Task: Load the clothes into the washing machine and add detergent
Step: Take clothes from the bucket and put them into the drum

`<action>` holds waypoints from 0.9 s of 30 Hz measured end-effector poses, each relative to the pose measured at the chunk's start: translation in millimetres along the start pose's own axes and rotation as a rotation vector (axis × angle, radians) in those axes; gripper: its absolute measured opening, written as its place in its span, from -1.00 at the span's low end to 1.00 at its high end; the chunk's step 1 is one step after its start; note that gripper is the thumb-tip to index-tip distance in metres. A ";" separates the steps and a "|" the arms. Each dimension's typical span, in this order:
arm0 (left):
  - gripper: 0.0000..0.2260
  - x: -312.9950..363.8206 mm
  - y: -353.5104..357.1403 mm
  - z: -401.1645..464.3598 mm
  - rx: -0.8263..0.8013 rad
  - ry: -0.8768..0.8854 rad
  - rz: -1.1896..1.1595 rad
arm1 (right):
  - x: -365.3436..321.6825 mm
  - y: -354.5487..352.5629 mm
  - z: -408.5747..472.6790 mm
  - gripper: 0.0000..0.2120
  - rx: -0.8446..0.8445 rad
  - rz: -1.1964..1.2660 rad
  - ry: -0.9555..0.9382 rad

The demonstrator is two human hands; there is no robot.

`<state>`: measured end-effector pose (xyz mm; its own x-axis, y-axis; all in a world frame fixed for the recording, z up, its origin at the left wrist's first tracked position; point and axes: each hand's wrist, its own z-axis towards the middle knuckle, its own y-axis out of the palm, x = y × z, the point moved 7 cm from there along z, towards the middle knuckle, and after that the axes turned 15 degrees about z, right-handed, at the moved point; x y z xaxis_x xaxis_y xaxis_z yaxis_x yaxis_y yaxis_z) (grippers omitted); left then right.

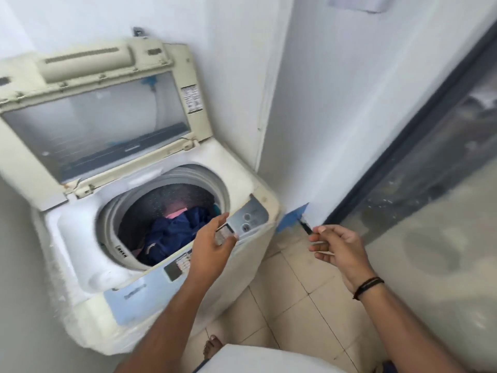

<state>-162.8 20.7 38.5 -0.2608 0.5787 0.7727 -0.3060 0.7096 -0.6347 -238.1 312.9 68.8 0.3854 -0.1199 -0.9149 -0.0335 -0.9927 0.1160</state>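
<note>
A white top-loading washing machine (242,265) stands with its lid (102,109) raised. Its drum (166,195) holds clothes: a navy blue garment (172,235) on top, with pink and teal pieces showing behind it. My left hand (209,246) is over the drum's front rim, beside the control panel (251,218), and pinches a small silvery sachet (225,235) between thumb and fingers. My right hand (338,247) is to the right of the machine, above the floor, and pinches a small dark strip (307,226) at its fingertips.
The machine fills the corner between white walls. A dark-framed glass door (430,170) runs along the right. Beige floor tiles (295,292) lie between machine and door. A blue scrap (293,215) sticks to the wall's base. My bare foot (212,345) shows below.
</note>
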 end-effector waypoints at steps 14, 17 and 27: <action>-0.36 182.3 238.8 -197.1 -0.660 0.395 0.260 | 66.0 -332.7 -176.7 -0.83 0.487 0.362 -0.033; -0.39 203.1 274.1 -240.8 -0.765 0.449 0.290 | 94.3 -391.2 -222.3 -0.82 0.632 0.445 -0.034; -0.47 279.5 391.6 -355.5 -1.089 0.686 0.415 | 177.0 -515.2 -360.5 -0.84 1.022 0.741 -0.060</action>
<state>-30.0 603.2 8.8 0.4476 0.6820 0.5784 0.6417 0.2055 -0.7389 179.9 808.3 -13.5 -0.0728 -0.6243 -0.7778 -0.9289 -0.2415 0.2807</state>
